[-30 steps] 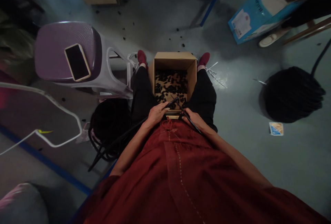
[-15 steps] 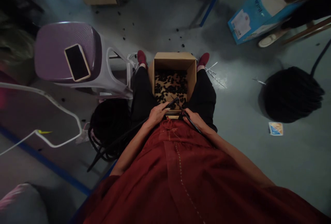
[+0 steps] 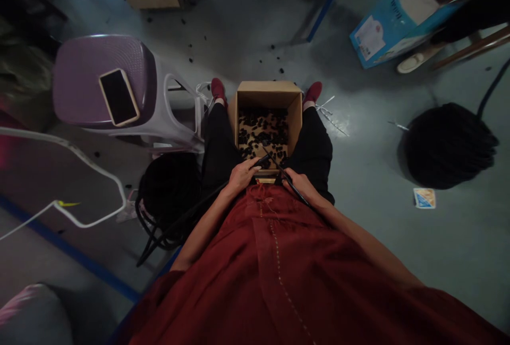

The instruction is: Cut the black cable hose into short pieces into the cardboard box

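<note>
Black cord (image 3: 262, 160), end above near side of open cardboard box (image 3: 271, 86). Black coil (image 3: 169, 178) left of box. Left hand (image 3: 241, 174) closed round cord just behind its end. Right hand (image 3: 298, 181) gripping slim dark tool (image 3: 276, 163), pointed tip near cord's end; whether they touch, cannot tell. Small black bits (image 3: 261, 136) scattered across box bottom.

The light was dim to my eye, murkiest left of the stool (image 3: 79, 79). A pale glare lay on the floor (image 3: 354, 117) beside the right shoe (image 3: 313, 92); the right coil (image 3: 448, 146), black past detail, threw a soft shadow leftward. Toward the edges, shapes stretched and softened.
</note>
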### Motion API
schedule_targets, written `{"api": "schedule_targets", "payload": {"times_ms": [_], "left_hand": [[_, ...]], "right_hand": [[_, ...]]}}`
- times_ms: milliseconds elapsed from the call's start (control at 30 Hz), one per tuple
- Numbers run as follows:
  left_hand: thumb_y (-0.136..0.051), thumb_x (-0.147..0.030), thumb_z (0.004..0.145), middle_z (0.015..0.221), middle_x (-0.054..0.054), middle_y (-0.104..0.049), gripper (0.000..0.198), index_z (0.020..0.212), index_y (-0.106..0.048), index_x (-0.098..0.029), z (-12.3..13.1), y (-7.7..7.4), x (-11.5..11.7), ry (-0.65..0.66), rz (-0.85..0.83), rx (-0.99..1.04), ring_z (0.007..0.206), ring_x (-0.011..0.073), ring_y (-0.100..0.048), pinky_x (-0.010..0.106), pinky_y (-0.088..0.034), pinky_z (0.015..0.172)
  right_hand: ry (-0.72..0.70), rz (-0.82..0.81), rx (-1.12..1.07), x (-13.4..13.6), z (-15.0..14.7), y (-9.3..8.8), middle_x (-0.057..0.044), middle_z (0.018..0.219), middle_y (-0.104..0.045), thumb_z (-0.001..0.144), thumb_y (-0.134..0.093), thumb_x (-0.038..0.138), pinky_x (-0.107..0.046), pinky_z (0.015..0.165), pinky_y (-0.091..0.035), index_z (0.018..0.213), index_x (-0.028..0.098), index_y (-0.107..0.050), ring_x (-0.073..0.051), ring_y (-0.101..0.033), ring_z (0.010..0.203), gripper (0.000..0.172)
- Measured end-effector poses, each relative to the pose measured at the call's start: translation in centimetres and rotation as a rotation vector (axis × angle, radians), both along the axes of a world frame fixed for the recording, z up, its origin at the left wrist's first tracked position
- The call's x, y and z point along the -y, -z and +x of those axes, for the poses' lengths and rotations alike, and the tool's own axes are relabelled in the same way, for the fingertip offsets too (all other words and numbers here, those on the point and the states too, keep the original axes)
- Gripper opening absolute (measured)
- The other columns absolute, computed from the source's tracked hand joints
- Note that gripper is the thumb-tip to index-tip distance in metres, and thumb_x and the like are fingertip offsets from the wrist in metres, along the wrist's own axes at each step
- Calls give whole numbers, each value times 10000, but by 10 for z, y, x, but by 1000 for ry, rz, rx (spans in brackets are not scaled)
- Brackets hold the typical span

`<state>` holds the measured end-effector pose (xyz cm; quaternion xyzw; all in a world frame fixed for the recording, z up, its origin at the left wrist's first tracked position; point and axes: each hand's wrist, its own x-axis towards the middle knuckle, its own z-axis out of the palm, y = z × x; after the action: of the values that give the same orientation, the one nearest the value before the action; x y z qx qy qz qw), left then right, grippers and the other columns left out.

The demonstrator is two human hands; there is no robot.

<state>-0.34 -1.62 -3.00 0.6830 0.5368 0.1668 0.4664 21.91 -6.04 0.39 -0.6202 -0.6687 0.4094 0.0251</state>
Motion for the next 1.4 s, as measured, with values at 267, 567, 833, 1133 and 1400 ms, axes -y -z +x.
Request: {"api": "schedule_targets", "payload": {"times_ms": [267,567,833,1133,1400], "left_hand": [[-535,-222,839,1199,6,-613,361,1197,-582,-232,2,-3,2,-42,6,67,1098,143,-565,262,-403,983],[-510,-239,851,1200,31,-612,354,1196,-580,-201,12,-34,5,23,-7,140,1109,154,-558,272,-407,978],[-470,-321,878,1149,34,-637,348,1185,-584,-203,19,-39,9,91,14,154,1029,151,-594,250,-449,898],[-441,-301,888,1154,31,-622,362,1224,-541,-211,16,-43,10,206,-27,-2,1021,155,-584,252,-436,911],[-357,-307,913,1074,63,-635,332,1139,-569,-186,18,-58,10,249,-11,-172,950,181,-598,256,-452,818]], "right_hand": [[87,-42,4,-2,4,7,-52,826,-653,806,-484,356,-254,646,-396,910,219,-544,-202,-609,749,182],[499,-128,-590,-18,-1,-2,13,743,-570,724,-585,459,-265,563,-473,973,235,-473,-136,-563,599,354],[639,-72,-804,-32,-24,-20,52,720,-504,659,-621,326,-243,511,-405,979,241,-451,-89,-468,521,371],[641,-62,-676,-35,-16,-13,32,807,-505,621,-594,359,-237,543,-423,978,250,-402,-87,-471,558,420],[651,-109,-712,-38,-17,-16,51,727,-491,621,-615,343,-240,505,-398,977,247,-427,-92,-468,521,414]]}}
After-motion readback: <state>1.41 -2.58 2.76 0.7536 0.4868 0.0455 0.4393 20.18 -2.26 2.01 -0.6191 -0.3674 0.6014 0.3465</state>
